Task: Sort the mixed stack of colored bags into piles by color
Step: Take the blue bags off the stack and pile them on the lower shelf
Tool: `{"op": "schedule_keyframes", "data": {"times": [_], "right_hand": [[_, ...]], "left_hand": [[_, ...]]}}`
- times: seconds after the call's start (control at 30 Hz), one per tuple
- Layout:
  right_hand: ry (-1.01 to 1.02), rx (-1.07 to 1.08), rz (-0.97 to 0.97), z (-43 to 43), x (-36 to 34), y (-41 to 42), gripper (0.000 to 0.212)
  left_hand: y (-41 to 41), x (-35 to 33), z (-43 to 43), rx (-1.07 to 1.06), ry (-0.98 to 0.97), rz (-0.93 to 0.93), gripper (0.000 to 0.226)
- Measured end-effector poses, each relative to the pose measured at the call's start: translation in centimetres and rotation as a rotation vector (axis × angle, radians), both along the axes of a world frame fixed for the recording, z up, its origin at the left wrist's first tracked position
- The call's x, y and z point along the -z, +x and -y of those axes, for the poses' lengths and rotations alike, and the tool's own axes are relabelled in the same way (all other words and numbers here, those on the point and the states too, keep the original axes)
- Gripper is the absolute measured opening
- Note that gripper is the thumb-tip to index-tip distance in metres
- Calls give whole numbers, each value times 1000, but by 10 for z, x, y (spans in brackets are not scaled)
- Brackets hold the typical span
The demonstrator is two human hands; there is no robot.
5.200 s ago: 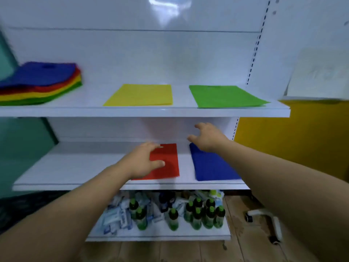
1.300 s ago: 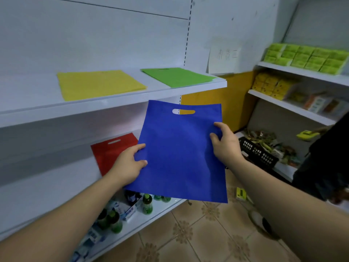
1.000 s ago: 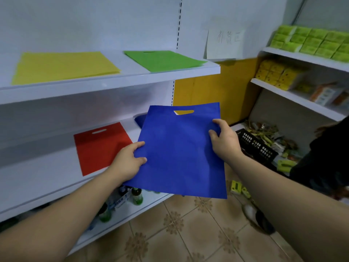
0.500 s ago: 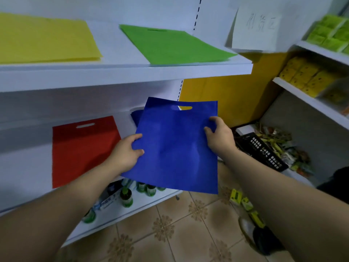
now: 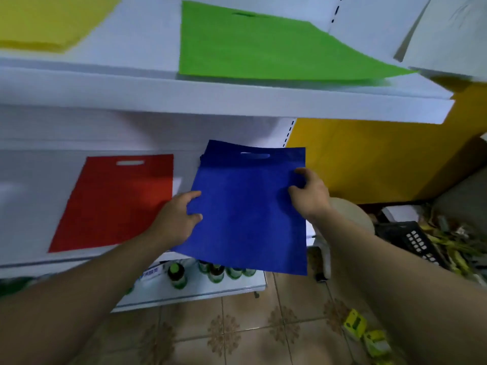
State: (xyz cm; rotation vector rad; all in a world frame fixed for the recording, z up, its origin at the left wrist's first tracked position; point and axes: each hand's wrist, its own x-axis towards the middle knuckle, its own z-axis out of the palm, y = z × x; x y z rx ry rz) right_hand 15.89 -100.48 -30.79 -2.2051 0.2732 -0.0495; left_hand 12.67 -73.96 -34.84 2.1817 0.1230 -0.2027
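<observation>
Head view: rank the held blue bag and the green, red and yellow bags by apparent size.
1. blue bag: held nearest the camera, which inflates it.
2. green bag: a close second, but foreshortened, so unsure.
3. red bag.
Unranked: yellow bag, cut off by the frame edge.

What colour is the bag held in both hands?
The bag is blue, in the head view.
</observation>
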Motion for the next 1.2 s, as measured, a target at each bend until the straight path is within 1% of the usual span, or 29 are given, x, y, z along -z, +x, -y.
{"op": "schedule_keyframes", "data": {"times": [0.07,0.17,0.3,0.37,0.47,0.53,0.6,0.63,0.77,0.83,0.97,1.2], "right_hand": [[42,-71,-50,9,14,18,44],[2,-153,-63,22,39,41,43],[-45,-172,-7,35,73,72,37],[-90,-191,-39,37,89,83,45],[-274,-287,-205,36,111,86,69],[-404,-345,-254,36,126,82,76],[-484,-367,-232,36,137,78,73],[-498,-362,-212,35,140,77,70],[-475,-295,-139,37,141,81,56],[-495,-296,-138,38,142,82,52],[-544,-341,-156,37,141,83,55],[-568,-404,-203,42,132,83,61]], "left_hand": [[4,10,13,-34,86,4,54],[12,27,36,-54,181,40,54],[28,47,55,-133,174,83,56],[34,59,58,-121,190,61,70],[29,77,56,-1,292,-136,107],[21,86,56,117,402,-220,117],[14,94,58,196,485,-229,113],[12,97,58,203,503,-219,110],[10,101,61,158,484,-146,101],[9,103,63,163,521,-111,95],[8,104,70,168,574,-81,89],[9,96,73,186,625,-154,93]]}}
